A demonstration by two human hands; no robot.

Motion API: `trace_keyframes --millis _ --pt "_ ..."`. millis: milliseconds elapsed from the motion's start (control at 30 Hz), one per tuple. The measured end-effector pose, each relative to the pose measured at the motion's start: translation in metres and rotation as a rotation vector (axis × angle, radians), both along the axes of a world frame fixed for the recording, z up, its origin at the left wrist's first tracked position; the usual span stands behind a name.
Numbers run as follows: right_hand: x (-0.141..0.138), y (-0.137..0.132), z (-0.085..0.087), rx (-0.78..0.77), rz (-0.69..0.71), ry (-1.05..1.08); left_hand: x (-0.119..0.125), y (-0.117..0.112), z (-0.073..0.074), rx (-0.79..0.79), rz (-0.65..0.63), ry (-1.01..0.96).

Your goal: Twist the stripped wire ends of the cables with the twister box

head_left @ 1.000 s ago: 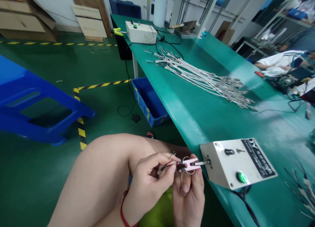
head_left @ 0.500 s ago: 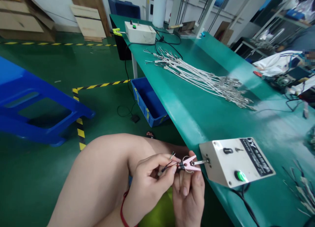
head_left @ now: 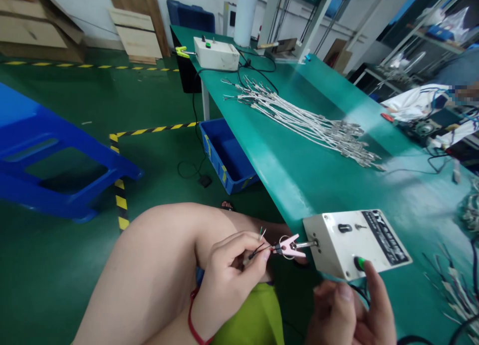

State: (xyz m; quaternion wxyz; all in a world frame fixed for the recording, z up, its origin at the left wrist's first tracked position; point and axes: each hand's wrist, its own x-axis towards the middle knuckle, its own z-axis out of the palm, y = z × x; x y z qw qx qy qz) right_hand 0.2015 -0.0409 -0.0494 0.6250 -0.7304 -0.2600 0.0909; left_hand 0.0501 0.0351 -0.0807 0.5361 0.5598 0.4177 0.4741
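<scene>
My left hand [head_left: 234,275], a red cord at its wrist, pinches a cable's thin wires [head_left: 258,250]; red, black, white and green ends show at the fingertips. The wires run into the jaws of a pink clip [head_left: 289,246] on the metal shaft [head_left: 306,244] of a white control box [head_left: 359,240]. My right hand [head_left: 354,310] is in front of the box, its index finger stretched onto the green button [head_left: 359,263]. Its other fingers are partly curled, with nothing seen in them. The rest of the held cable is hidden by my left hand.
A bundle of white cables [head_left: 299,120] lies on the green table [head_left: 277,180]; more cables [head_left: 456,290] are at the right edge. A second white box [head_left: 217,54] stands at the far end. Below are a blue bin [head_left: 228,155] and a blue stool [head_left: 56,155].
My right hand has left the pink clip and moved right, its index finger now on the green button. My left hand stays at the clip with the wires.
</scene>
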Motion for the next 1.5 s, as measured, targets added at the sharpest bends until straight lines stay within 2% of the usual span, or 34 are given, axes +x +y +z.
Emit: trace_keyframes --millis 167,333,433,567,633,700,900,1000,1100,1200,1300,1367,1500 --pt "-0.012 0.012 -0.001 0.084 -0.096 -0.047 -0.002 0.000 0.001 -0.002 -0.015 -0.006" --pt "-0.030 0.005 -0.001 0.165 -0.017 0.034 -0.009 0.000 0.000 -0.039 0.024 -0.016" --pt "-0.045 -0.001 -0.011 0.170 0.092 0.162 -0.014 -0.003 0.004 -0.060 0.036 -0.052" --pt "-0.055 -0.001 -0.028 0.115 0.367 0.454 -0.019 -0.008 0.009 -0.019 0.014 -0.043" --pt "-0.055 0.000 -0.032 0.105 0.486 0.602 -0.020 -0.011 0.010 0.022 -0.011 -0.032" --pt "-0.054 0.001 -0.031 0.093 0.538 0.709 -0.021 -0.012 0.011 0.053 -0.037 -0.032" --pt "-0.057 0.006 -0.022 0.125 0.430 0.772 -0.021 -0.012 0.014 0.055 -0.115 0.005" --pt "-0.056 0.011 -0.017 0.127 0.456 0.839 -0.022 -0.011 0.016 0.078 -0.104 -0.010" --pt "-0.054 0.016 -0.013 0.092 0.467 0.908 -0.022 -0.010 0.018 0.109 -0.192 -0.086" --pt "-0.053 0.017 -0.011 0.089 0.420 0.859 -0.022 -0.010 0.019 0.104 -0.224 -0.107" --pt "-0.053 0.013 -0.017 0.221 0.339 0.672 -0.022 -0.010 0.019 0.097 -0.193 -0.093" --pt "-0.052 0.008 -0.024 0.272 0.335 0.521 -0.022 -0.010 0.019 0.095 -0.184 -0.087" --pt "-0.046 -0.002 -0.038 0.177 0.367 0.409 -0.022 -0.009 0.019 0.100 -0.159 -0.085"
